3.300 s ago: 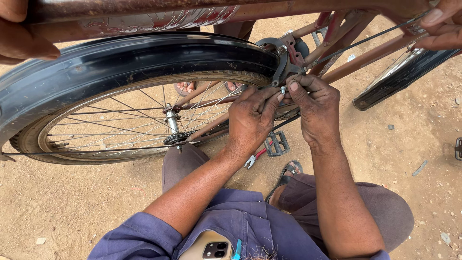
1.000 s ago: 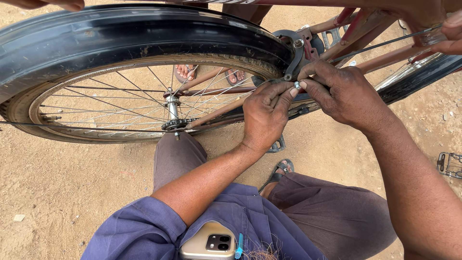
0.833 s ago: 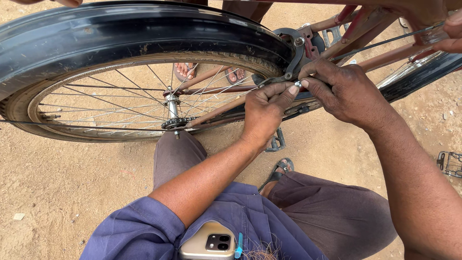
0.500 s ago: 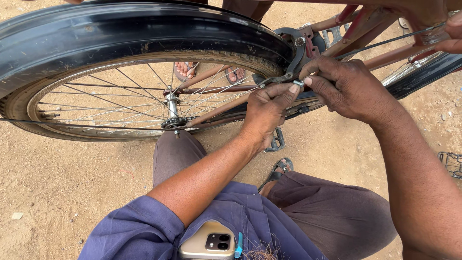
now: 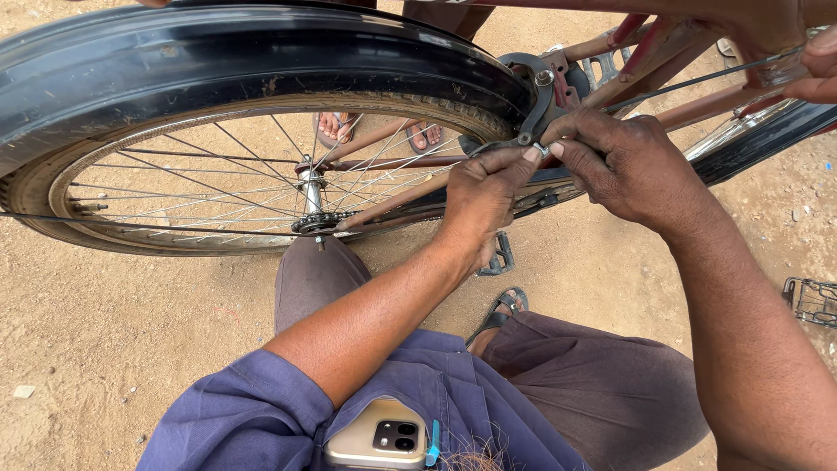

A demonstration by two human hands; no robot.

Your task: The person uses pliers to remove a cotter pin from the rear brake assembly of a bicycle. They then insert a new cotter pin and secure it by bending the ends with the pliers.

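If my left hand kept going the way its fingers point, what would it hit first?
Likely the brake arm: the left hand points up and right, its fingertips already at a small fitting just below that arm. Depth is unclear.

Bare sandy ground [image 5: 113, 349] of reddish-brown dirt carries everything, strewn with small pebbles (a pale one [image 5: 23, 392] lies at the left edge). The bicycle's rear tyre [image 5: 35, 196] rests on it, a black sandal [image 5: 501, 310] stands on it, and a wire rack [image 5: 813, 301] sits at the right edge

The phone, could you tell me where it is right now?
In the head view, the phone sits in the shirt pocket at the bottom centre, beside a blue pen.
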